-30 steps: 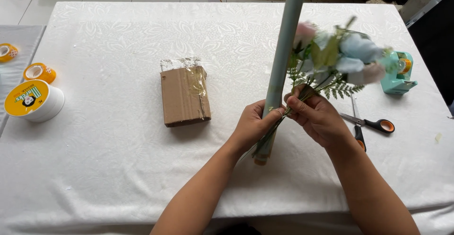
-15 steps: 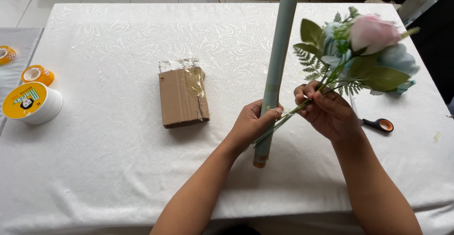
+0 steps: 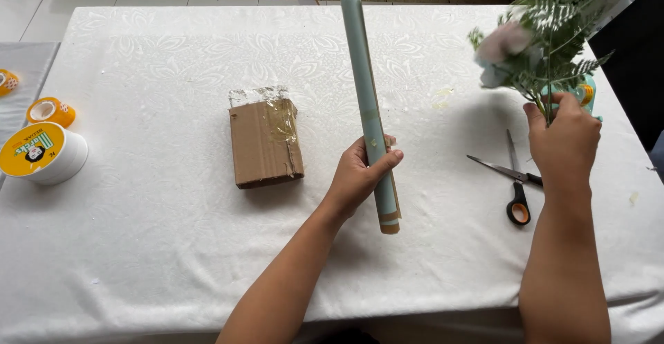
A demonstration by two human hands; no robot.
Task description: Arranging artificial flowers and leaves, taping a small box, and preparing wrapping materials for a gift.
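Observation:
My left hand [image 3: 360,176] grips a long roll of pale blue-green paper [image 3: 364,81] near its lower end; the roll lies lengthwise on the white tablecloth [image 3: 152,247]. My right hand [image 3: 564,136] is raised at the right and holds a bunch of artificial flowers [image 3: 536,39] by the stems, with a pink bloom and green fern leaves, blurred. A small cardboard box [image 3: 265,143] with clear tape on top sits left of the roll. Black scissors with orange-lined handles [image 3: 513,181] lie open just below my right hand.
A teal tape dispenser [image 3: 586,95] is partly hidden behind my right hand. At the left edge stand a white tub with a yellow lid [image 3: 41,154] and small orange tape rolls [image 3: 50,111]. Tiled floor shows beyond the table's far edge.
My right hand has lifted the flowers off the roll and carried them to the right and up. The left hand has shifted its hold and the roll now lies straighter.

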